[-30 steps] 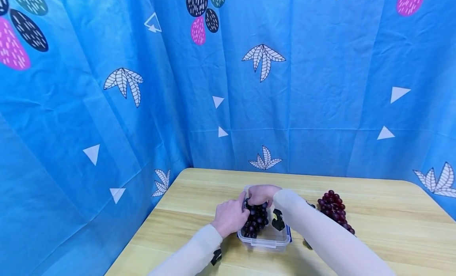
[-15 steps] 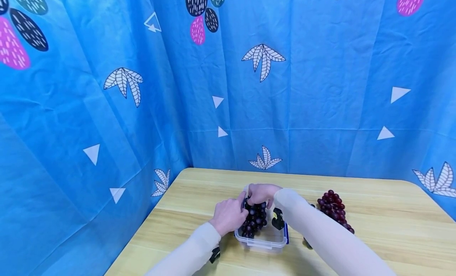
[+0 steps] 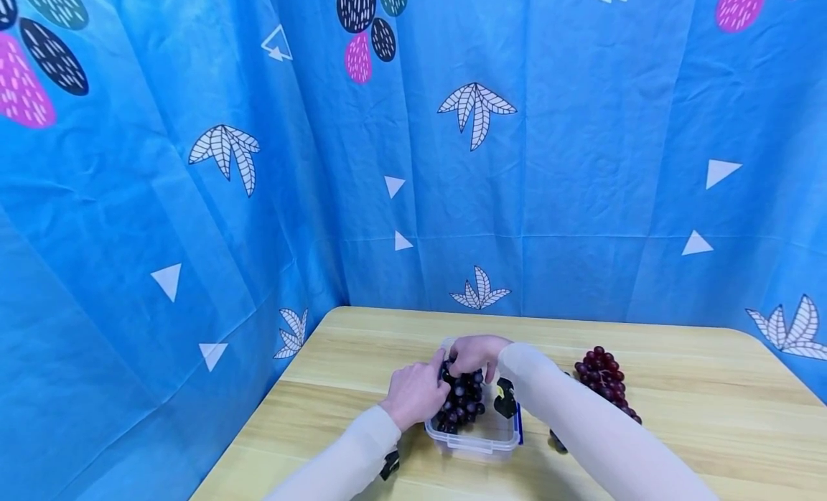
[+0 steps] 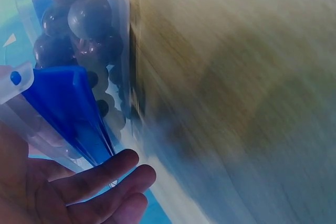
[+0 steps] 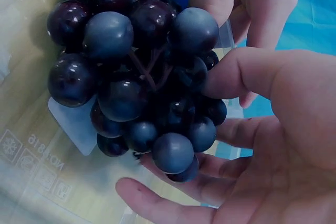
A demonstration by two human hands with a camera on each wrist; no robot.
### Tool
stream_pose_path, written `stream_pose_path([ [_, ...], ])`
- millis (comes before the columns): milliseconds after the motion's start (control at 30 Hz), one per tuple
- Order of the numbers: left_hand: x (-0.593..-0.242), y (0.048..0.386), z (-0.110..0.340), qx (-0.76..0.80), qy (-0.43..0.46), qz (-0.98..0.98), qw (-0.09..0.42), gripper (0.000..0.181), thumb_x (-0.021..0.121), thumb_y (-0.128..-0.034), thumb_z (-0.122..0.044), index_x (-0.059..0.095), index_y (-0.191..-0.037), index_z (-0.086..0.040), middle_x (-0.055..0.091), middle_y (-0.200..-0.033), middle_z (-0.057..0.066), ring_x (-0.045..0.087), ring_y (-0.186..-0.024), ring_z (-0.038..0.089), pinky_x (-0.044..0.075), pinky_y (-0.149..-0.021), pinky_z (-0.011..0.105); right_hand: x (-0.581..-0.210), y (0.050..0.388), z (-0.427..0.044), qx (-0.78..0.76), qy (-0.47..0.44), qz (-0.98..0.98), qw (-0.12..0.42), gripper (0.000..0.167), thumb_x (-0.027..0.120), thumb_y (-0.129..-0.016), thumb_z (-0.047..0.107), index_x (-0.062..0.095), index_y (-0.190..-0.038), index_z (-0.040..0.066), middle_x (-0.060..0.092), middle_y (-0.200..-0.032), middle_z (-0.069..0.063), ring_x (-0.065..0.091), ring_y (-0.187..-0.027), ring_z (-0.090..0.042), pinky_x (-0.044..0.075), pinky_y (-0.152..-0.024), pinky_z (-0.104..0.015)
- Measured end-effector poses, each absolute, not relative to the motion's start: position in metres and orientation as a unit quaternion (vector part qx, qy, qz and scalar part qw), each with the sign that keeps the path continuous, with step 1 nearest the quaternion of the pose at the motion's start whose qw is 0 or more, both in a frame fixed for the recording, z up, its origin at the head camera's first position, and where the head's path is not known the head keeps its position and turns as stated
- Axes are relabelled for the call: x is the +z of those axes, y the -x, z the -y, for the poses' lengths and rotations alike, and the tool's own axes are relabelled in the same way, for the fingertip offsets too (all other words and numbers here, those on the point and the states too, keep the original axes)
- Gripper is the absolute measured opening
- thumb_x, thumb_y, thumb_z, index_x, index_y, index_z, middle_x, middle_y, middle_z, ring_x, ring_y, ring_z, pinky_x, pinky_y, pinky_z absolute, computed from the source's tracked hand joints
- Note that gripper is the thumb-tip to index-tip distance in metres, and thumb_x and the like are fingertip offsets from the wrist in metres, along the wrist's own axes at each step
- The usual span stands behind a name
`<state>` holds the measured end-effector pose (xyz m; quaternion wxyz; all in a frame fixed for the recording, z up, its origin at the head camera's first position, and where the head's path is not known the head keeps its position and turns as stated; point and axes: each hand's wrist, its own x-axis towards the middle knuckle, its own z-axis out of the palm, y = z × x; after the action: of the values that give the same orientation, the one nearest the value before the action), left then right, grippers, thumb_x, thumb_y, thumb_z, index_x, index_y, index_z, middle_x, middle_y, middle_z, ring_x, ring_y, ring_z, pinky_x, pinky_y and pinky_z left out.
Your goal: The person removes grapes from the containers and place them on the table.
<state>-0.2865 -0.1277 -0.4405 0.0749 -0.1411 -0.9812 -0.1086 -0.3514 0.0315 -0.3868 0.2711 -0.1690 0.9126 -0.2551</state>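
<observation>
A bunch of dark purple grapes (image 3: pixel 462 404) lies along the left side of a clear plastic food container (image 3: pixel 484 443) with blue side clips. In the right wrist view, my right hand (image 5: pixel 283 129) holds the upper end of the bunch (image 5: pixel 123 98), thumb on top and fingers curled beneath. My left hand (image 3: pixel 416 392) grips the container's left wall. A blue clip (image 4: pixel 68 108) hangs beside its fingers in the left wrist view, where grapes show through the clear wall.
A dark red bunch of grapes (image 3: pixel 604 379) lies on the wooden table (image 3: pixel 388 329) right of the container. Another dark item (image 3: pixel 557 442) is mostly hidden under my right forearm. A blue patterned curtain (image 3: pixel 581 164) stands behind the table and along its left side.
The container has shifted slightly left since one second ago. Both hands stay almost in place, and the dark grapes have moved slightly within the container.
</observation>
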Motion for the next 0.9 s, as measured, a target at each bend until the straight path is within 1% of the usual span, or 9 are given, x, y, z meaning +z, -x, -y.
stream_pose_path([
  [33,-0.4411,0.2866,0.1277,-0.108,0.14,0.981,0.077,0.067,0.056,-0.0918,-0.031,0.041,-0.154,-0.012,0.044,-0.055,-0.004,0.042,-0.045,0.014,0.035,-0.041,0.03,-0.3868,0.351,-0.0317,-0.256,0.173,-0.911,0.274,0.036,0.066,-0.091,0.019,0.063,-0.126,0.012,0.062,-0.126,-0.009,0.06,-0.11,-0.031,0.06,-0.071,-0.051],
  [233,-0.4411,0.2871,0.1273,-0.106,0.139,0.981,0.08,0.066,0.057,-0.0919,-0.032,0.043,-0.153,-0.011,0.047,-0.057,-0.003,0.045,-0.049,0.015,0.037,-0.042,0.03,-0.3854,0.3508,-0.0328,-0.253,0.186,-0.907,0.28,0.037,0.063,-0.093,0.022,0.061,-0.13,0.018,0.06,-0.126,-0.006,0.058,-0.11,-0.028,0.059,-0.074,-0.049],
  [333,-0.4404,0.2867,0.1271,-0.102,0.139,0.982,0.08,0.066,0.058,-0.0919,-0.032,0.043,-0.153,-0.012,0.047,-0.058,-0.003,0.045,-0.049,0.014,0.037,-0.043,0.03,-0.3858,0.3514,-0.033,-0.248,0.194,-0.908,0.275,0.034,0.063,-0.093,0.025,0.061,-0.126,0.02,0.06,-0.123,-0.005,0.057,-0.108,-0.026,0.058,-0.076,-0.049],
  [433,-0.4404,0.2866,0.1265,-0.1,0.137,0.983,0.076,0.067,0.058,-0.0921,-0.032,0.042,-0.154,-0.012,0.048,-0.058,-0.002,0.046,-0.049,0.015,0.037,-0.043,0.03,-0.3873,0.3518,-0.0333,-0.234,0.206,-0.913,0.262,0.029,0.065,-0.091,0.028,0.06,-0.119,0.02,0.059,-0.121,-0.004,0.057,-0.105,-0.025,0.056,-0.077,-0.048],
  [533,-0.4415,0.2868,0.1263,-0.1,0.135,0.983,0.074,0.067,0.058,-0.092,-0.032,0.042,-0.154,-0.012,0.049,-0.059,-0.002,0.046,-0.049,0.015,0.037,-0.043,0.031,-0.389,0.352,-0.0334,-0.231,0.206,-0.915,0.257,0.029,0.066,-0.09,0.029,0.058,-0.116,0.02,0.058,-0.121,-0.004,0.056,-0.105,-0.025,0.056,-0.077,-0.047],
  [633,-0.4428,0.287,0.1268,-0.098,0.135,0.983,0.077,0.067,0.058,-0.0916,-0.032,0.042,-0.154,-0.012,0.051,-0.06,-0.001,0.046,-0.05,0.015,0.037,-0.044,0.031,-0.3905,0.3523,-0.033,-0.244,0.201,-0.914,0.255,0.03,0.067,-0.089,0.028,0.057,-0.116,0.02,0.057,-0.121,-0.005,0.057,-0.104,-0.025,0.057,-0.075,-0.047],
  [733,-0.4431,0.2869,0.1269,-0.097,0.135,0.983,0.078,0.068,0.058,-0.0917,-0.033,0.042,-0.154,-0.011,0.051,-0.06,-0.001,0.046,-0.05,0.015,0.038,-0.044,0.032,-0.391,0.3521,-0.032,-0.254,0.207,-0.911,0.251,0.031,0.068,-0.087,0.024,0.057,-0.116,0.019,0.058,-0.116,-0.006,0.059,-0.098,-0.024,0.058,-0.07,-0.044],
  [900,-0.4429,0.2874,0.1266,-0.1,0.136,0.983,0.076,0.067,0.057,-0.0925,-0.033,0.041,-0.154,-0.011,0.047,-0.057,-0.003,0.045,-0.048,0.014,0.037,-0.043,0.031,-0.391,0.3516,-0.0316,-0.256,0.22,-0.909,0.245,0.034,0.069,-0.086,0.019,0.057,-0.118,0.017,0.058,-0.112,-0.005,0.058,-0.093,-0.022,0.053,-0.064,-0.037],
])
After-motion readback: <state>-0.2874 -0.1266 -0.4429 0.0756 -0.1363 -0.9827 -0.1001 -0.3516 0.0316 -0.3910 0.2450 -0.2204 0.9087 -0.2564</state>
